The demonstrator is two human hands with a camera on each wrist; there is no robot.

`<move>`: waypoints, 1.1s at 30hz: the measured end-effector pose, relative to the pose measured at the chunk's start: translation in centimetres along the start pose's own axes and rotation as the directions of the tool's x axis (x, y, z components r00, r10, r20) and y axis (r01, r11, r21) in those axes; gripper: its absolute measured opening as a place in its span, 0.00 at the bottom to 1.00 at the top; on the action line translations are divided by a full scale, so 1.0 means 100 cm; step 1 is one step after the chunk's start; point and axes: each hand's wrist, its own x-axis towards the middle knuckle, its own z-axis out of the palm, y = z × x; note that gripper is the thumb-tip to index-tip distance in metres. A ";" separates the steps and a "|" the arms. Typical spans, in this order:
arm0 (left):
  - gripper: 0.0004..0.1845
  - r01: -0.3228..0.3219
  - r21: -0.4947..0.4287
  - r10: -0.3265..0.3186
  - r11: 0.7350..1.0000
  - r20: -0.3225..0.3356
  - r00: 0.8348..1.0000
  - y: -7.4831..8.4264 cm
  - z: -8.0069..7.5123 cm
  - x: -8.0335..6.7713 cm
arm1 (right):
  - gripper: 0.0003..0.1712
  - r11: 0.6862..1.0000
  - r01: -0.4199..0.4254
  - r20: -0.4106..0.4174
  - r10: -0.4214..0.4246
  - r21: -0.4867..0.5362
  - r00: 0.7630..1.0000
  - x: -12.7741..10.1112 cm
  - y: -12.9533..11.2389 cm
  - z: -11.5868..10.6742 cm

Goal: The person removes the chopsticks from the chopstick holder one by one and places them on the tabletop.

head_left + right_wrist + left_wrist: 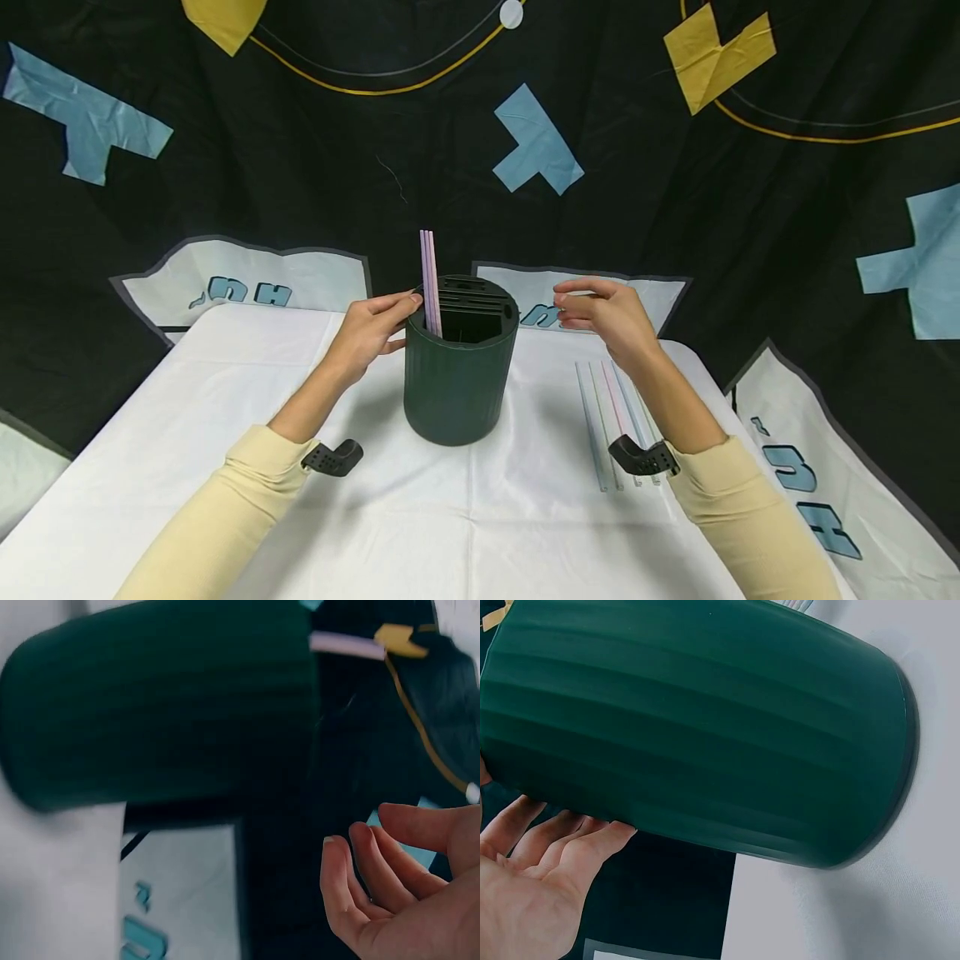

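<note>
A dark green cylindrical container (pixel 459 392) stands upright on the white-covered table, slots and grooves at the back of its top and an opening at the front. Several pinkish-lilac sticks (pixel 429 275) stand in it at the left, rising above the rim. My left hand (pixel 375 325) holds the container's left side, thumb at the rim; in the left wrist view, its fingers (pixel 592 851) rest against the ribbed wall. To the right of the container, my right hand (pixel 600 312) hovers in the air with loosely bent fingers and nothing between them.
Several thin, see-through coloured sticks (pixel 592 417) lie side by side on the white tablecloth (pixel 420 533) at the right, partly beneath my right forearm. A black curtain (pixel 315 167) with blue and yellow shapes hangs behind the table.
</note>
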 end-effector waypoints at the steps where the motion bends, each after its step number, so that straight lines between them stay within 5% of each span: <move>1: 0.28 0.000 0.003 0.000 1.000 0.000 1.000 0.000 0.000 0.000 | 0.20 1.000 0.010 0.014 -0.010 0.010 1.000 0.000 -0.007 0.004; 9: 0.28 0.012 0.005 -0.012 1.000 -0.003 1.000 0.001 0.000 -0.001 | 0.16 0.996 0.080 0.088 -0.082 0.027 0.993 0.005 -0.042 0.049; 20: 0.30 0.022 0.017 -0.022 1.000 0.001 1.000 0.003 0.000 -0.001 | 0.12 0.995 0.088 0.162 -0.095 0.051 0.982 0.013 -0.050 0.106; 33: 0.29 0.024 0.006 -0.025 1.000 0.010 1.000 0.002 -0.001 0.000 | 0.09 0.978 0.168 0.136 -0.152 -0.122 0.979 0.017 -0.048 0.128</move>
